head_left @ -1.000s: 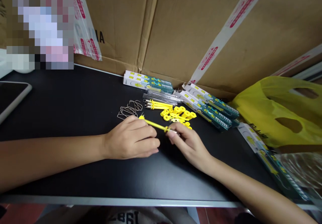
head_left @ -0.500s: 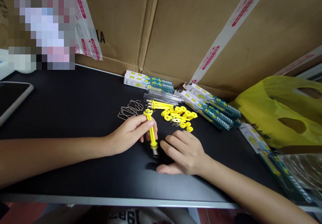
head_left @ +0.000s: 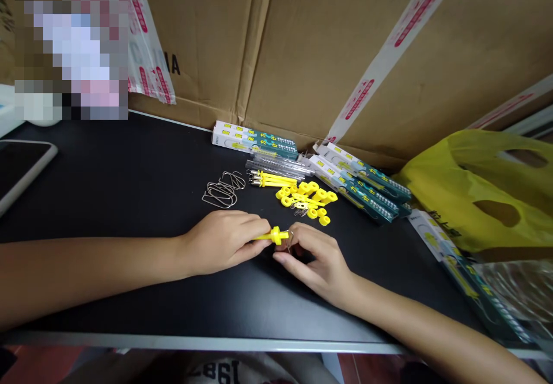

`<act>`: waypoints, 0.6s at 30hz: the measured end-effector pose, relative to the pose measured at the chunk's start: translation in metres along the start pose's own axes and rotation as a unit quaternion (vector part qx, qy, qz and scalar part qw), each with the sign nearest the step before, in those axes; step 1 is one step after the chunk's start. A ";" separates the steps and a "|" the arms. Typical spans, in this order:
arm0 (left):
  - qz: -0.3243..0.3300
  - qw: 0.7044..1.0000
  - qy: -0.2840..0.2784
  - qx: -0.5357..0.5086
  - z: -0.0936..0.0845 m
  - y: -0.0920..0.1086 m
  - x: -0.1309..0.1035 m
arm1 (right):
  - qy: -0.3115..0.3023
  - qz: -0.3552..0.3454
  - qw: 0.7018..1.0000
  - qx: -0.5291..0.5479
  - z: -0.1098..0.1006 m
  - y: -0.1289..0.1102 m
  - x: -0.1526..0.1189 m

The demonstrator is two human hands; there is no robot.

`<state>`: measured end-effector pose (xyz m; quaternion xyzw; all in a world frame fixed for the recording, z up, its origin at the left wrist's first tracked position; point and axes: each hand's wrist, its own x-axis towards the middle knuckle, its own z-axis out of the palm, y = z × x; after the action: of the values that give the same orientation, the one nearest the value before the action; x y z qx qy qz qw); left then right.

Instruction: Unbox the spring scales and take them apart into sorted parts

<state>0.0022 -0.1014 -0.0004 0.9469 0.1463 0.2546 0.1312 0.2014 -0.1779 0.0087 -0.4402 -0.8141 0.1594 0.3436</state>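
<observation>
My left hand (head_left: 228,239) is closed around a thin yellow plastic rod (head_left: 263,236), whose flanged end (head_left: 277,235) sticks out to the right past my fingertips. Close against that end, the curled fingers of my right hand (head_left: 317,260) grip a bent metal wire hook (head_left: 291,235). The hook meets the tip of the yellow part; whether it passes through it I cannot tell. Beyond my hands lie loose yellow plastic caps and rings (head_left: 311,188), small springs (head_left: 299,212), several yellow rods with metal ends (head_left: 274,179) and a pile of wire hooks (head_left: 222,191).
Clear plastic tubes (head_left: 279,165) lie behind the yellow parts. Printed spring-scale boxes (head_left: 254,141) stand at the back, with more boxes (head_left: 358,187) to the right. A yellow plastic bag (head_left: 470,194) rests at right, a phone (head_left: 21,168) at left. Cardboard (head_left: 207,38) backs the black table (head_left: 173,315).
The yellow rod has turned from pointing toward me to lying sideways, its flanged end now at my right hand. My right fingers have closed in on the wire hook.
</observation>
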 end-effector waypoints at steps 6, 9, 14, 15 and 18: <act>-0.094 0.995 0.031 -0.027 -0.003 0.000 0.000 | 0.032 0.093 0.991 0.086 -0.007 0.003 0.003; -0.102 0.994 0.010 -0.028 -0.003 -0.001 -0.001 | 0.083 0.133 0.972 0.178 -0.012 0.005 0.005; 0.007 0.998 -0.035 0.052 0.001 -0.003 -0.003 | 0.091 0.195 0.935 0.281 -0.014 0.008 0.008; 0.029 0.997 -0.039 0.064 0.002 -0.003 -0.003 | 0.080 0.203 0.933 0.287 -0.013 0.008 0.008; 0.073 0.992 -0.046 0.088 0.002 -0.003 -0.003 | 0.042 0.210 0.932 0.292 -0.010 0.007 0.009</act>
<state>-0.0001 -0.1003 -0.0045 0.9737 0.0929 0.2052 0.0349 0.2094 -0.1670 0.0159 -0.4877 -0.6052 0.4401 0.4498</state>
